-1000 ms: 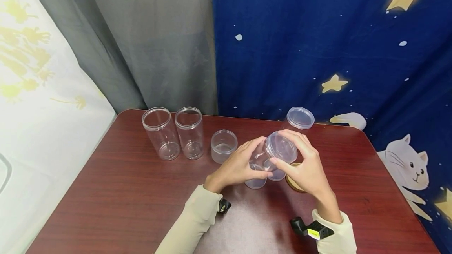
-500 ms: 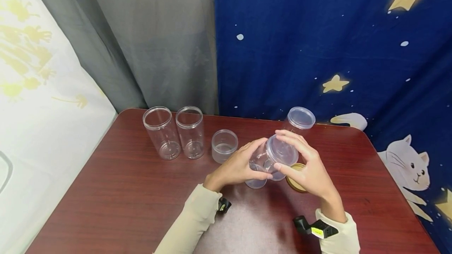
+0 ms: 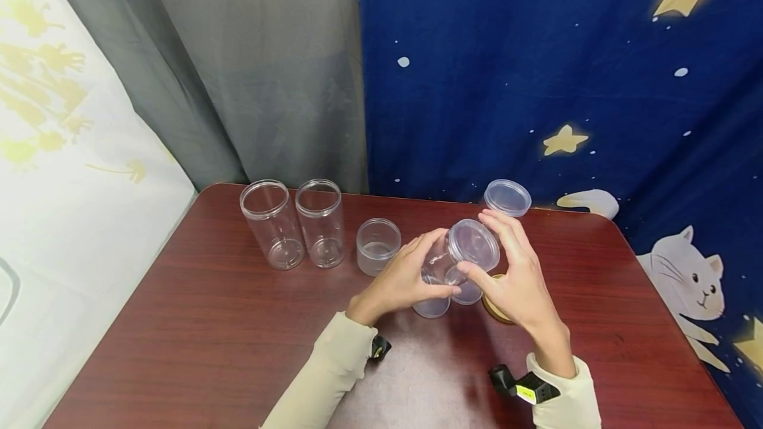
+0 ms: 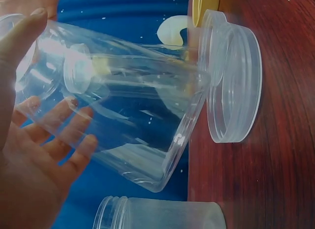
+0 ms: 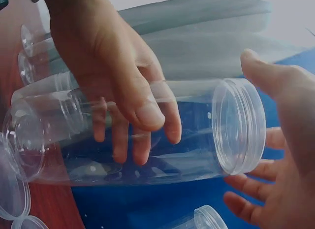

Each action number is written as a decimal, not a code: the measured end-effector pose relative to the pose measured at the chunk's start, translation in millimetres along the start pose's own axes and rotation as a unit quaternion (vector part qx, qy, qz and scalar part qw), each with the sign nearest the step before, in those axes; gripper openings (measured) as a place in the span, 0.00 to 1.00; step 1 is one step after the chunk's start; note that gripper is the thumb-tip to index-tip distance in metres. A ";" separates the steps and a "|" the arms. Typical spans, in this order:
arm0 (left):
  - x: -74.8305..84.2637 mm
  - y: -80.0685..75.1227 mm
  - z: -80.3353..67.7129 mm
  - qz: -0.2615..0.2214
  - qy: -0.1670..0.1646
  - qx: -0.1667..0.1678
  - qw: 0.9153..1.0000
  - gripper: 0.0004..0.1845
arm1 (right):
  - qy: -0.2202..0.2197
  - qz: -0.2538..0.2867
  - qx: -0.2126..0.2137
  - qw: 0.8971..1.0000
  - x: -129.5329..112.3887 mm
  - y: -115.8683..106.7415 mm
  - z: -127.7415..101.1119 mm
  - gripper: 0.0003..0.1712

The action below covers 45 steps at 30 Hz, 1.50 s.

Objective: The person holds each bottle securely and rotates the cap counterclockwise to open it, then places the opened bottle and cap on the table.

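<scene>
My left hand (image 3: 399,280) grips a clear plastic jar (image 3: 438,262) around its body, thumb on the near side, fingers seen through the wall in the right wrist view. The jar is tilted above the table, its capped end toward my right hand. A translucent screw lid (image 3: 478,245) sits on that end. Around the lid, my right hand (image 3: 518,277) is spread; its thumb (image 5: 253,64) stands off the rim and its fingers lie behind it. Beneath the jar are two clear lids (image 3: 432,308) and a gold-rimmed lid (image 3: 497,313), partly hidden by my right hand.
Two tall uncapped jars (image 3: 275,237) stand at the back left of the red-brown table (image 3: 238,343). A short clear jar (image 3: 377,253) is just beyond my left hand. Behind my right hand stands a capped jar (image 3: 507,198). Curtains (image 3: 477,85) hang past the back edge.
My right fingers have come off the lid's top and spread wider around it. The jar stays in my left hand, raised very slightly.
</scene>
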<state>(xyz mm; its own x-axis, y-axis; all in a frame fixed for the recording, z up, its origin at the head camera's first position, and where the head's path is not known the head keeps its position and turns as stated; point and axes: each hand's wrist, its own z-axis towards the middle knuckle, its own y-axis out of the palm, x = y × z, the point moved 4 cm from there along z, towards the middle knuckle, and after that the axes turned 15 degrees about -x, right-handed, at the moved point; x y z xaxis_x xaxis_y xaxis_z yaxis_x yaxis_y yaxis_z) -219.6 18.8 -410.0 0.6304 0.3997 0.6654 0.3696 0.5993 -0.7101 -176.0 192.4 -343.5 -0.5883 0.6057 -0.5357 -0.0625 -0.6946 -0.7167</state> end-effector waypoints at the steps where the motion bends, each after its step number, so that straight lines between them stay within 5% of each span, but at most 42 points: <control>1: 0.0 0.2 0.2 0.006 -0.001 0.003 1.000 0.49 | 0.007 -0.009 0.006 1.000 0.0 0.4 -0.1 0.46; 15: -0.3 -1.4 -0.9 0.056 -0.001 0.029 0.998 0.49 | 0.084 -0.039 0.002 0.996 0.5 10.5 -0.5 0.42; 45: -5.4 -4.6 -1.9 0.038 -0.009 0.018 0.999 0.48 | 0.013 0.023 -0.009 1.000 -1.4 6.4 0.6 0.42</control>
<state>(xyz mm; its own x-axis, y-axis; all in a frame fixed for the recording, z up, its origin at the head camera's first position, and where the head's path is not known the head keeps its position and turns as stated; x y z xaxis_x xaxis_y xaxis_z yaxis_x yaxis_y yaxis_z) -223.4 12.6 -410.8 0.6431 0.4574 0.6142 0.2962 0.5910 -0.7503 -176.0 186.9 -347.1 -0.5698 0.5837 -0.5785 -0.0216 -0.7143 -0.6995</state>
